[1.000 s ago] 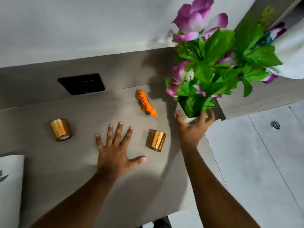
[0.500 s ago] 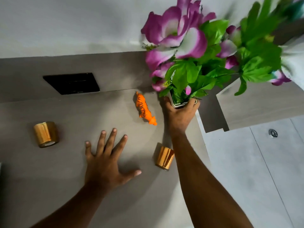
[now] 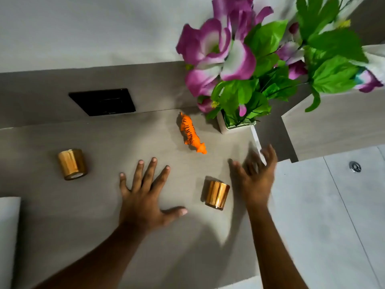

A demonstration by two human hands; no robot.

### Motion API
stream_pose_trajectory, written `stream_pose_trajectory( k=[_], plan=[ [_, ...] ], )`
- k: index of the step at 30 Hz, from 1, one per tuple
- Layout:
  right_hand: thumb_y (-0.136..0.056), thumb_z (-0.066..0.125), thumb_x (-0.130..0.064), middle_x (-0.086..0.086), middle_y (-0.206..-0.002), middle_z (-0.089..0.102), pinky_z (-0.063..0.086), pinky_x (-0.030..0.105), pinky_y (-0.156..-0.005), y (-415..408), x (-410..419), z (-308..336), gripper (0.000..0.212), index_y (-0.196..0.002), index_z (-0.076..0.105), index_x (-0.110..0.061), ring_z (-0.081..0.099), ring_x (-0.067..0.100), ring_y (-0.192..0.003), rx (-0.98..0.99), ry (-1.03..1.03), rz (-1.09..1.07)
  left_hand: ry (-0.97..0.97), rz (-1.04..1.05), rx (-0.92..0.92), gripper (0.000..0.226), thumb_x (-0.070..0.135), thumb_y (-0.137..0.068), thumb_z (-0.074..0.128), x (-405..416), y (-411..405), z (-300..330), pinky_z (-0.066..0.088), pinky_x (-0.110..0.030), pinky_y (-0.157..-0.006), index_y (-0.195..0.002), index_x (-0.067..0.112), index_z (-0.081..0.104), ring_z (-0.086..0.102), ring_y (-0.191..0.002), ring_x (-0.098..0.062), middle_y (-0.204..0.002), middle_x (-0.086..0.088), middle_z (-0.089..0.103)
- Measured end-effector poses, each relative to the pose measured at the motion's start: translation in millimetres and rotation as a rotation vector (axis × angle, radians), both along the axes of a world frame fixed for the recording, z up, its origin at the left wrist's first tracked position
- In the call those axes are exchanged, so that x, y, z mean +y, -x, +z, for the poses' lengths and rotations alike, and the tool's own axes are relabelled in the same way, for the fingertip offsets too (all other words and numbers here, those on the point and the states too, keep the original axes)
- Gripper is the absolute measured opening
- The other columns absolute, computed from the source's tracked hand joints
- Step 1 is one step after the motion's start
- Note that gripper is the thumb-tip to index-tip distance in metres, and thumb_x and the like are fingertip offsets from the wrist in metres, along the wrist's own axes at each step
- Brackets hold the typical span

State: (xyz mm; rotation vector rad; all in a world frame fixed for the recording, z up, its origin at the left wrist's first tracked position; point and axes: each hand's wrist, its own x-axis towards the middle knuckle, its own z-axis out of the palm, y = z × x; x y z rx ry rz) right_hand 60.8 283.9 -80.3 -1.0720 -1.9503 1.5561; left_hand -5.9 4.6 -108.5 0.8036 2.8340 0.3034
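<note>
A white pot of purple flowers and green leaves (image 3: 237, 126) stands at the back right corner of the grey table (image 3: 62, 215). An orange toy tiger (image 3: 190, 133) lies just left of the pot. Two gold cups stand on the table: one (image 3: 216, 195) between my hands, the other (image 3: 71, 163) at the far left. My left hand (image 3: 145, 195) rests flat on the table with its fingers spread. My right hand (image 3: 254, 176) hovers with spread fingers in front of the pot, near the table's right edge, blurred and holding nothing.
A black socket panel (image 3: 103, 101) sits in the raised back ledge. A white cushion (image 3: 8, 236) shows at the left edge. Right of the table lies a tiled floor with a metal drain (image 3: 354, 166). A second grey surface (image 3: 333, 126) stands at the right.
My right hand gripped the flower pot, moved it back toward the wall beside the tiger, then let go and drew back. My left hand stayed flat.
</note>
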Motion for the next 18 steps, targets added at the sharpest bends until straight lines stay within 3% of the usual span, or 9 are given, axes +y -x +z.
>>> stream_pose_trajectory(
  k=[3, 5, 9, 11, 14, 18],
  plan=[
    [-0.088, 0.079, -0.024, -0.023, -0.122, 0.069, 0.054, 0.017, -0.096, -65, -29, 3, 0.046, -0.125, 0.059, -0.042, 0.065, 0.000, -0.117, -0.029, -0.042, -0.066, -0.014, 0.005, 0.004, 0.120, 0.105, -0.062, 0.042, 0, 0, 0, 0.008, -0.074, -0.120, -0.161, 0.036, 0.031, 0.016, -0.162, -0.034, -0.174, -0.003, 0.023],
    [-0.093, 0.076, -0.017, -0.022, -0.115, 0.073, 0.056, 0.019, -0.094, -91, -47, 3, 0.034, -0.117, 0.065, -0.039, 0.068, -0.001, -0.111, -0.081, -0.071, -0.085, -0.014, 0.013, 0.005, 0.120, 0.103, -0.062, 0.044, -1, 0, 1, 0.009, -0.075, -0.120, -0.161, 0.037, 0.030, 0.015, -0.162, -0.033, -0.175, -0.003, 0.022],
    [-0.094, 0.074, -0.011, -0.015, -0.112, 0.072, 0.056, 0.042, -0.100, -106, -59, 5, 0.022, -0.112, 0.069, -0.022, 0.066, -0.007, -0.101, -0.192, -0.065, -0.108, 0.013, 0.017, -0.006, 0.120, 0.105, -0.063, 0.038, -1, 0, -1, 0.007, -0.076, -0.121, -0.162, 0.038, 0.022, 0.008, -0.163, -0.032, -0.176, -0.002, 0.016],
    [-0.093, 0.076, -0.012, -0.008, -0.109, 0.072, 0.058, 0.048, -0.096, -91, -59, 16, 0.018, -0.109, 0.070, -0.018, 0.067, -0.001, -0.099, -0.197, -0.081, -0.103, 0.018, 0.007, -0.001, 0.120, 0.106, -0.064, 0.034, -2, -1, -2, 0.007, -0.076, -0.121, -0.163, 0.038, 0.022, 0.007, -0.163, -0.033, -0.176, -0.003, 0.015],
    [-0.092, 0.073, -0.026, -0.002, -0.101, 0.074, 0.058, 0.044, -0.084, -41, -64, 45, 0.014, -0.103, 0.074, -0.018, 0.069, 0.017, -0.096, -0.152, -0.306, 0.000, 0.031, 0.006, 0.004, 0.120, 0.107, -0.065, 0.029, -3, 0, -4, 0.004, -0.076, -0.122, -0.163, 0.039, 0.018, 0.006, -0.163, -0.034, -0.176, -0.003, 0.014],
    [-0.085, 0.062, -0.047, 0.005, -0.103, 0.079, 0.058, 0.044, -0.078, 50, -78, 73, 0.036, -0.103, 0.080, -0.022, 0.071, 0.032, -0.093, -0.231, -0.610, 0.191, 0.019, 0.006, 0.012, 0.118, 0.107, -0.066, 0.026, -4, -1, -6, 0.004, -0.076, -0.122, -0.163, 0.040, 0.016, 0.005, -0.163, -0.034, -0.177, -0.003, 0.013]
  ],
)
